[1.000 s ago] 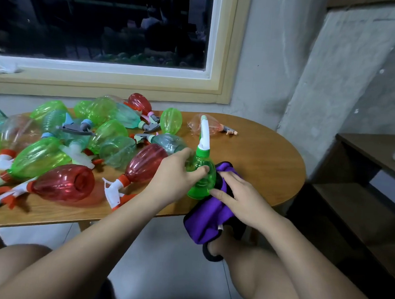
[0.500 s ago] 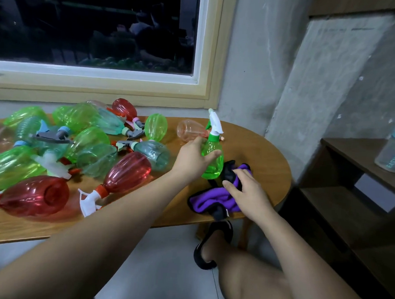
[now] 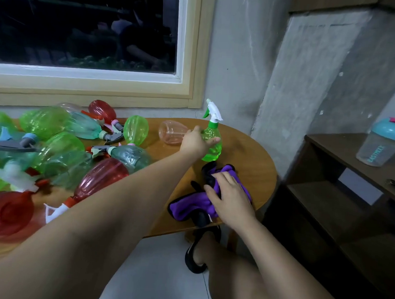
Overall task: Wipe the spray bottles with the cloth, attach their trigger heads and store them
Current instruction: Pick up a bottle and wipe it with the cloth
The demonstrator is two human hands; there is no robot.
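Note:
A green spray bottle [image 3: 212, 145] with a white trigger head stands upright near the far right of the wooden table [image 3: 255, 157]. My left hand [image 3: 194, 141] grips its body. My right hand [image 3: 231, 199] rests on the purple cloth [image 3: 189, 206], which lies bunched at the table's front right edge. Several green, red and teal bottles [image 3: 61, 146] lie in a heap on the table's left half, some with trigger heads on. A pale pink bottle [image 3: 171, 132] lies on its side just left of my left hand.
A dark wooden shelf unit [image 3: 341, 179] stands to the right of the table, with a clear shaker bottle [image 3: 380, 143] with a teal lid on its top. A window and a wall run behind the table. My leg and a black sandal [image 3: 198, 254] are below the table edge.
My left hand has carried the green bottle from beside the cloth away toward the table's far right. My right hand has stayed on the cloth. The view has turned to the right.

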